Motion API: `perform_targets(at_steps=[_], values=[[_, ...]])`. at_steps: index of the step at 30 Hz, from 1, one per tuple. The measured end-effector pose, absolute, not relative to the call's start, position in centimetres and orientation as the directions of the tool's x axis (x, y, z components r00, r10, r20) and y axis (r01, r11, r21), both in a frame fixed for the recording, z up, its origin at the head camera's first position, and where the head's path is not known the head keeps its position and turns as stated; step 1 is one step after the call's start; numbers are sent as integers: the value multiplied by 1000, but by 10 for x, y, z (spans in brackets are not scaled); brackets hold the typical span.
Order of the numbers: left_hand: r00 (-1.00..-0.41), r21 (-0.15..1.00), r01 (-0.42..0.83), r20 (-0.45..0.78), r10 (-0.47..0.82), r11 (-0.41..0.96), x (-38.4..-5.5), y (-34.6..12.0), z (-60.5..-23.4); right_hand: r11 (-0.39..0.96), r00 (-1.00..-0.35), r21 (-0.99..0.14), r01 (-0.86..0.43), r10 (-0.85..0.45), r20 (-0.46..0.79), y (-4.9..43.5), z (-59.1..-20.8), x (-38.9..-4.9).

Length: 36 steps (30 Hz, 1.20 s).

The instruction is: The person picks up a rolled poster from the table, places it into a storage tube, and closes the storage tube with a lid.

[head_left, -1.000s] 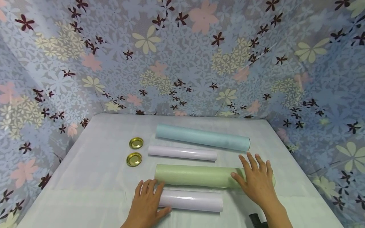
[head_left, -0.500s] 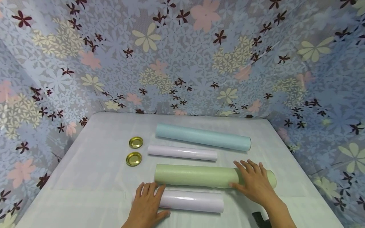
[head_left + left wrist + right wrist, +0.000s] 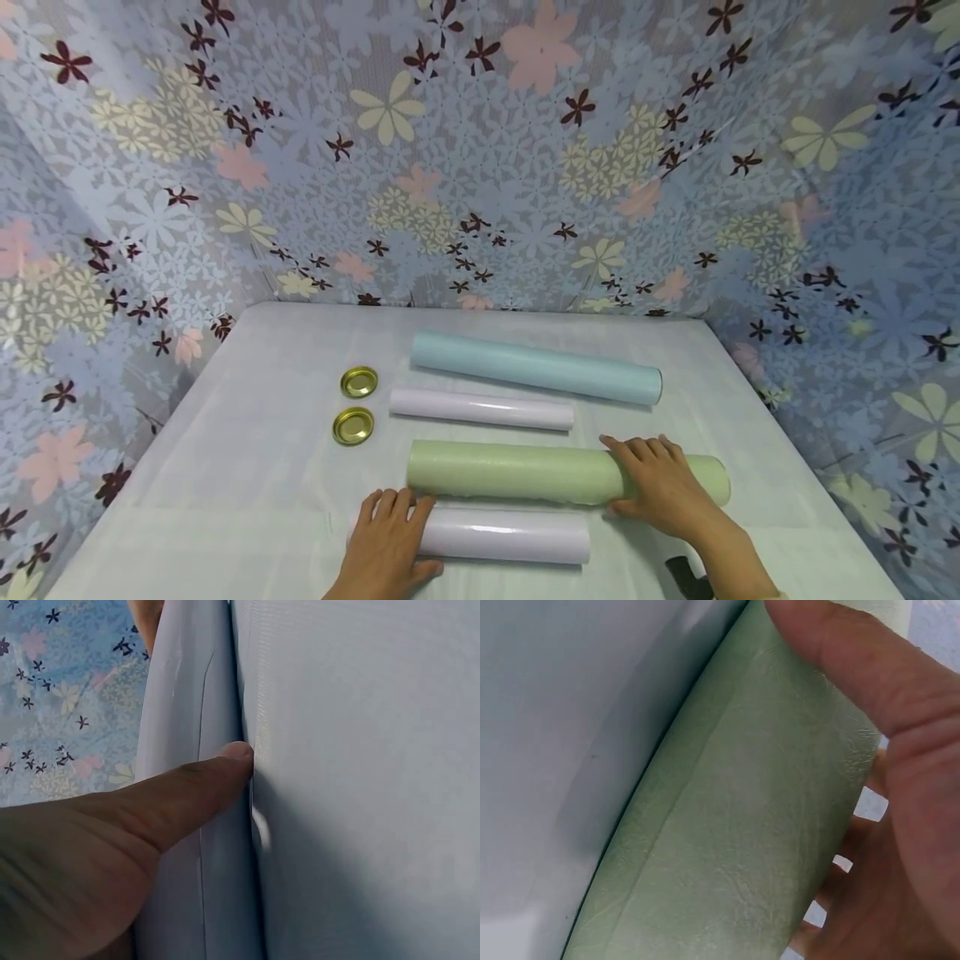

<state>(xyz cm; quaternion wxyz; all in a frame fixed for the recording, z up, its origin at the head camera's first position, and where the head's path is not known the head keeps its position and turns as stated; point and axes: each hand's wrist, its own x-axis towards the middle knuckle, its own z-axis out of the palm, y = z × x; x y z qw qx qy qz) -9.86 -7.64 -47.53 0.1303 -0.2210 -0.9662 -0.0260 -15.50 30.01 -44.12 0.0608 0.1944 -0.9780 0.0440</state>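
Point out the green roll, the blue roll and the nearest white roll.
Green roll [image 3: 517, 472]: head view, curved side, left of its middle.
Blue roll [image 3: 536, 368]: head view, middle of its curved side.
Nearest white roll [image 3: 504, 536]: head view, uncovered curved side.

Cannot see the stretch of the green roll [image 3: 517, 473] beneath the right hand [image 3: 660, 492], nor, in the right wrist view, the ends of the fingers [image 3: 856, 838] behind the green roll. There, lose the green roll's lower part to the bottom edge and the thumb's tip to the top. Just in front of the green roll, cannot make out part of a white roll [image 3: 510, 535], covered by the left hand [image 3: 386, 542]. Nearer than the green roll's right end, glimpse only part of a black object [image 3: 684, 575], cropped below and overlapped by the right forearm [image 3: 731, 554]; cannot tell its kind.
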Motion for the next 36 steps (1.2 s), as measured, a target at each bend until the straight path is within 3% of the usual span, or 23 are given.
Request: perform_targets(at_steps=[13, 23, 36], values=[[-893, 6, 418, 187, 409, 909, -99, -76, -476, 904, -896, 8, -427, -424, 130, 299, -452, -162], [-881, 6, 421, 242, 407, 907, -99, -77, -476, 897, -875, 79, -436, -442, 195, 297, -457, -164], [-861, -38, 398, 331, 388, 917, -96, -81, -472, 897, -872, 87, -434, -443, 211, 299, -455, -163]])
